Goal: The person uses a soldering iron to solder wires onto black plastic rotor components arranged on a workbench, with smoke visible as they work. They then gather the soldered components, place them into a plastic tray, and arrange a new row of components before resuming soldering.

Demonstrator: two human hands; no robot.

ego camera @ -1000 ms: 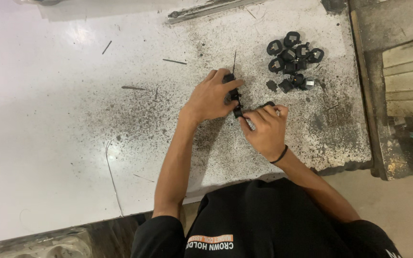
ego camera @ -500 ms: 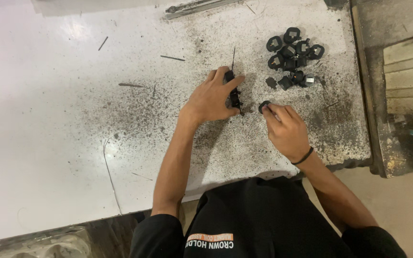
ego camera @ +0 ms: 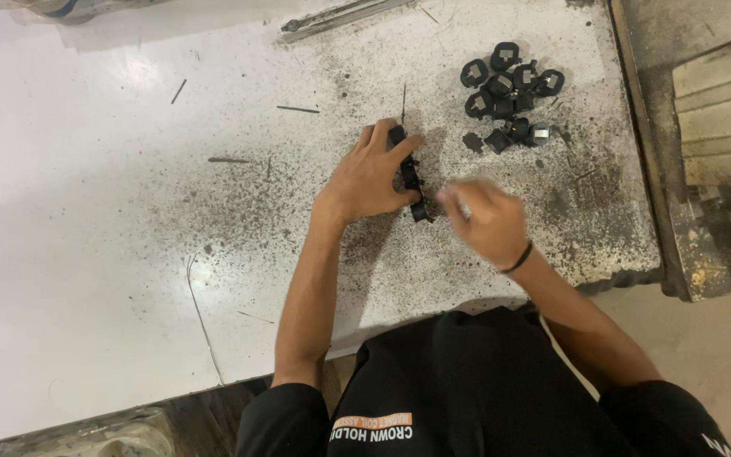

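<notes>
**Mia:** What is on the far left?

**Sam:** Just the white bench (ego camera: 86, 254). It has black specks and a few thin dark slivers on it.

**Mia:** And in the middle?

**Sam:** The left hand (ego camera: 371, 176) lies flat, with its fingers closed around a black strip of parts (ego camera: 409, 182). The strip rests on the bench, pressed down under that hand. It is long and thin, with little bumps along it.

**Mia:** Would it bend?

**Sam:** I think it is hard and stiff, like plastic, and light too. It may come apart if you pull one end. Best to hold it by its long sides, the way the left hand does.

**Mia:** What about the other hand?

**Sam:** The right hand (ego camera: 486, 218) is just beside the near end of the strip. It is blurry. The fingers look curled, but I cannot tell if they pinch anything.

**Mia:** And further right?

**Sam:** A pile of small black pieces (ego camera: 509, 93), some with a square hole. It sits well apart from both hands.
</notes>
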